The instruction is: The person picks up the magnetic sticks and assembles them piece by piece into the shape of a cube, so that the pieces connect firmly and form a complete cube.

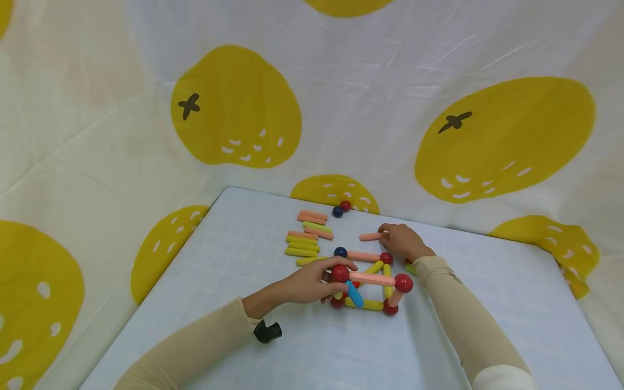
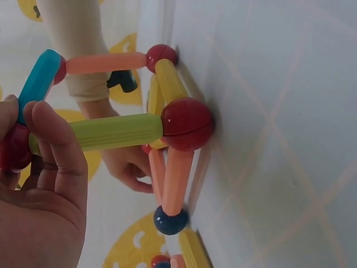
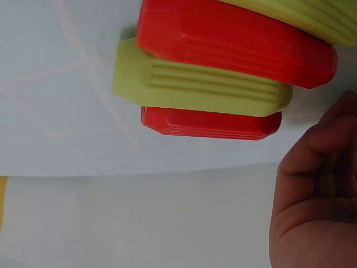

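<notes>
My left hand (image 1: 312, 279) grips a red ball (image 1: 340, 273) at the raised corner of a frame built from rods and balls. From that ball run a blue rod (image 2: 40, 84), a light green rod (image 2: 117, 131) and a salmon rod (image 1: 372, 278), which reaches another red ball (image 1: 403, 283). The frame's lower part rests on the table, with yellow rods (image 1: 365, 305), red balls (image 2: 188, 124) and a navy ball (image 2: 170, 219). Behind it, my right hand (image 1: 403, 241) pinches the end of a loose salmon rod (image 1: 371, 236); that rod is out of sight in the right wrist view.
Several loose salmon and yellow rods (image 1: 302, 246) lie in rows left of the frame. A loose navy ball (image 1: 338, 212) and red ball (image 1: 345, 206) sit near the table's back edge. Red rods (image 3: 234, 42) and yellow-green rods (image 3: 206, 84) lie beside my right hand.
</notes>
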Demonstrator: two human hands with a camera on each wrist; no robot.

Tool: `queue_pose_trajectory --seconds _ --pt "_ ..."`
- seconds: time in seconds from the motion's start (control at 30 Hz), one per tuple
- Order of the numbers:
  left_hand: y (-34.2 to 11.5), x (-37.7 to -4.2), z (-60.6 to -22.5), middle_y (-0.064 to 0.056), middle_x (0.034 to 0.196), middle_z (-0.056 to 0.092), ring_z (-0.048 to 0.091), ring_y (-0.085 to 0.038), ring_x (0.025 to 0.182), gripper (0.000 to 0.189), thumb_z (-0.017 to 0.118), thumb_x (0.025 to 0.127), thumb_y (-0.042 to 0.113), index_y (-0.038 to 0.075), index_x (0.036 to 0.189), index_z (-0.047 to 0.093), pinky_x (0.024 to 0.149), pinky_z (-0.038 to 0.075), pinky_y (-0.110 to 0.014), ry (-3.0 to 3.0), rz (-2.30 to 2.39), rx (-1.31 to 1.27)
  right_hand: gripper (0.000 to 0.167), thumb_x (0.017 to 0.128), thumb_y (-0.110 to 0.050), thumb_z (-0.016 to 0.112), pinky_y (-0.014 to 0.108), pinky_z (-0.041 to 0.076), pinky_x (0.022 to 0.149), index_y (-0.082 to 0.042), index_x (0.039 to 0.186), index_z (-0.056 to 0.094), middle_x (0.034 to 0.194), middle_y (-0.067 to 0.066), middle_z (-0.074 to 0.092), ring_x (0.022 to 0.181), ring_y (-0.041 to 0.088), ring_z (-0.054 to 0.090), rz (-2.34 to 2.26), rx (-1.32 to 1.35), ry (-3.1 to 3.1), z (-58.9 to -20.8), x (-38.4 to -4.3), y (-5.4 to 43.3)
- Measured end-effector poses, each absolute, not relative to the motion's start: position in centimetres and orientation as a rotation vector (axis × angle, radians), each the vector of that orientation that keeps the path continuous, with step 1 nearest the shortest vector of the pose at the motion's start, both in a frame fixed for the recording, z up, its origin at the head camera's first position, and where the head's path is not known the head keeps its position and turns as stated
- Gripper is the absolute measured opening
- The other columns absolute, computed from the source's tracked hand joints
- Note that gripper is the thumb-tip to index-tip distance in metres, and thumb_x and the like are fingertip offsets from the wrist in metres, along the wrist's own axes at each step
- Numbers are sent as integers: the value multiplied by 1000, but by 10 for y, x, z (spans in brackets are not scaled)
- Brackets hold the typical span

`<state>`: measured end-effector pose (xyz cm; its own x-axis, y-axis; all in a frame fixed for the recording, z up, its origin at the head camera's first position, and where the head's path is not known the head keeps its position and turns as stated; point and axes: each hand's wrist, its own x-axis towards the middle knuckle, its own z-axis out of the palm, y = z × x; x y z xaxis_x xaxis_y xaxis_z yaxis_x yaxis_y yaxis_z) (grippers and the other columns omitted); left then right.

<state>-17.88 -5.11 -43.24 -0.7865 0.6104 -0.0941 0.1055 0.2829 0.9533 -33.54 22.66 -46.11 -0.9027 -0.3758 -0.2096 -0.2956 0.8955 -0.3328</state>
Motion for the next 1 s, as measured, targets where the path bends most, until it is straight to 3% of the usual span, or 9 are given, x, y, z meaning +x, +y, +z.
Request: queue_pose_trajectory --seconds 0.2,0.4,0.53,0.63,0.73,1.0 --pt "-47 -177 -428 -2 110 62 59 -22 66 36 67 100 26 32 134 57 58 52 -25 2135 1499 661 38 101 -25 63 49 57 92 -3 132 65 112 14 74 89 26 63 -395 -565 2876 -464 -333 230" --pt "-43 -174 -426 -1 112 62 60 -20 68 37 68 100 25 31 134 57 60 53 -27 2137 1495 637 39 101 -26 64 52 54 98 -4 133 66 119 15 73 98 29 64 -453 -543 2911 -466 -328 234" --pt "-43 -173 -427 -1 115 61 62 -26 74 37 68 100 26 32 134 57 62 54 -26 2139 1490 621 37 101 -26 64 43 56 86 -7 133 66 106 11 75 87 25 62 -494 -520 2934 -457 -325 235" --pt "-44 -174 -428 -1 117 61 63 -27 77 37 68 99 28 32 134 57 64 55 -27 2146 1489 614 37 102 -27 64 34 49 70 -8 134 65 97 10 76 75 21 57 -577 -487 2923 -444 -320 234" --pt "-44 -175 -430 -2 116 61 62 -22 74 37 68 99 28 32 134 57 65 56 -27 2146 1496 615 41 103 -29 62 29 45 63 -7 137 62 98 14 77 70 20 55 -681 -472 2897 -426 -311 233" --pt "-46 -177 -429 -27 93 65 61 -17 59 38 66 100 22 28 136 54 62 54 -28 2111 1554 579 46 102 -34 63 29 49 57 -11 141 59 98 10 78 70 19 62 -934 -479 2848 -387 -278 231"
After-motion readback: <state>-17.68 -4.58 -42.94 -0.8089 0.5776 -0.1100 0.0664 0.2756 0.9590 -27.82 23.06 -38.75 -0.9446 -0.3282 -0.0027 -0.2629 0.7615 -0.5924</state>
